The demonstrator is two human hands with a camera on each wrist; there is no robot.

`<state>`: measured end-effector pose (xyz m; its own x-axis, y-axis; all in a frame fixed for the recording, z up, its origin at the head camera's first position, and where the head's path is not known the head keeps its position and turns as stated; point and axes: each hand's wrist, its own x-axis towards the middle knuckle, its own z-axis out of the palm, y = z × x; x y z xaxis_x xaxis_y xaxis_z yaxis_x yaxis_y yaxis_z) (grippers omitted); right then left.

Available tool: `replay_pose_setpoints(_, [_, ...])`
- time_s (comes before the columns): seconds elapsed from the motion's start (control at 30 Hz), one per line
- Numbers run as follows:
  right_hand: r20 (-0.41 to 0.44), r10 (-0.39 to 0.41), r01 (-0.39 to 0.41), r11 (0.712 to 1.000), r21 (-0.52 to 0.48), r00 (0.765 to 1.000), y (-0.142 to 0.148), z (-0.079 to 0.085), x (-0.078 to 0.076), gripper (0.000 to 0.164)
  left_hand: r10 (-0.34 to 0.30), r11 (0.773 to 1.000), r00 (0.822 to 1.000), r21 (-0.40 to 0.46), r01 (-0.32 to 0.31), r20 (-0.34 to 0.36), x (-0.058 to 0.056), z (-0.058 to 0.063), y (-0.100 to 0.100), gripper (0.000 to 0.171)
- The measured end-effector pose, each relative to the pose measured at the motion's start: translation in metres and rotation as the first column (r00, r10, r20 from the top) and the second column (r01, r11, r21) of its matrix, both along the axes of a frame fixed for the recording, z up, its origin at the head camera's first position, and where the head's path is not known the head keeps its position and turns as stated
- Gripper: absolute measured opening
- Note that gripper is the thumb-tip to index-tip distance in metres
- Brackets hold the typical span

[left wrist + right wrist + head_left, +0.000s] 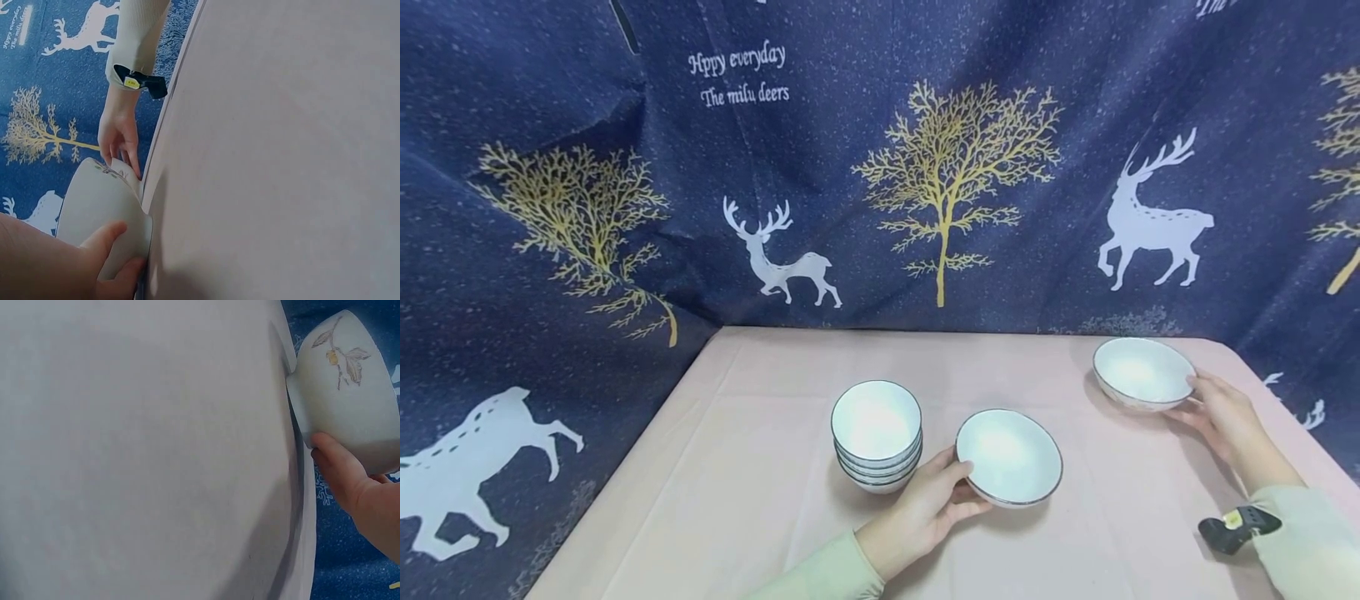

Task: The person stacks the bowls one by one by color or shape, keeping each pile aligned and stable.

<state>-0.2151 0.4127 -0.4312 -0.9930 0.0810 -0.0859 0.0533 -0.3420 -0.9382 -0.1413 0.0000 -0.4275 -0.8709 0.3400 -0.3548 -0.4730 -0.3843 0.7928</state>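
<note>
Near the middle of the table, my left hand (925, 504) grips a white bowl (1011, 457) by its left side, thumb at the dark rim and fingers underneath. A stack of matching bowls (877, 425) stands just left of that bowl. Farther back on the right, my right hand (1221, 417) holds another white bowl (1142, 372) at its right edge. In the right wrist view this bowl (350, 406) shows a leaf-and-fruit print on its outside, with a finger against its foot. Both held bowls have their insides facing up.
A pale pink cloth (760, 450) covers the table. Behind it hangs a dark blue curtain (850, 167) with deer and trees, which also runs down the left side. A small black device (1236, 529) is strapped at the right sleeve's cuff.
</note>
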Motion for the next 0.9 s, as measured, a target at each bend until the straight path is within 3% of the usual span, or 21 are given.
replay_pose_setpoints(0.3, [0.056,0.008,-0.012,0.997,0.082,0.998,-0.008,0.002,0.001,0.078,-0.006,1.000,1.000,-0.009,0.006,0.006,-0.001,0.000,-0.001,0.060])
replay_pose_setpoints(0.47, [0.020,0.039,-0.039,0.999,0.012,0.999,-0.012,0.001,0.003,0.077,-0.003,1.000,1.000,-0.009,0.003,0.010,-0.001,0.000,-0.001,0.059])
replay_pose_setpoints(0.53, [-0.008,0.048,-0.048,0.999,-0.022,0.999,-0.014,0.001,0.004,0.066,0.001,1.000,1.000,-0.006,-0.001,0.014,0.000,0.000,-0.001,0.059])
replay_pose_setpoints(0.57, [-0.012,0.052,-0.052,0.998,-0.021,0.999,-0.015,0.001,0.005,0.065,0.001,1.000,1.000,-0.005,-0.001,0.015,0.000,0.000,-0.001,0.059])
replay_pose_setpoints(0.6, [-0.017,0.054,-0.054,0.998,-0.024,0.998,-0.016,0.001,0.005,0.053,0.003,1.000,1.000,-0.004,-0.003,0.018,0.000,0.000,-0.001,0.059])
replay_pose_setpoints(0.77, [0.026,0.052,-0.053,0.998,0.025,0.998,-0.024,0.004,0.007,0.059,0.003,1.000,1.000,0.000,-0.003,0.018,0.000,0.000,-0.002,0.059])
replay_pose_setpoints(0.8, [0.026,0.054,-0.054,0.998,0.015,0.998,-0.024,0.005,0.007,0.046,0.003,1.000,1.000,0.000,-0.003,0.018,0.000,0.000,-0.002,0.059])
replay_pose_setpoints(0.83, [0.025,0.059,-0.060,0.998,0.007,0.998,-0.026,0.005,0.007,0.045,0.003,1.000,1.000,0.001,-0.003,0.017,0.001,0.000,-0.002,0.059])
replay_pose_setpoints(0.9, [-0.004,0.078,-0.078,0.996,-0.041,0.997,-0.028,0.006,0.008,0.019,0.000,1.000,1.000,0.002,0.000,0.012,0.001,-0.001,-0.001,0.060])
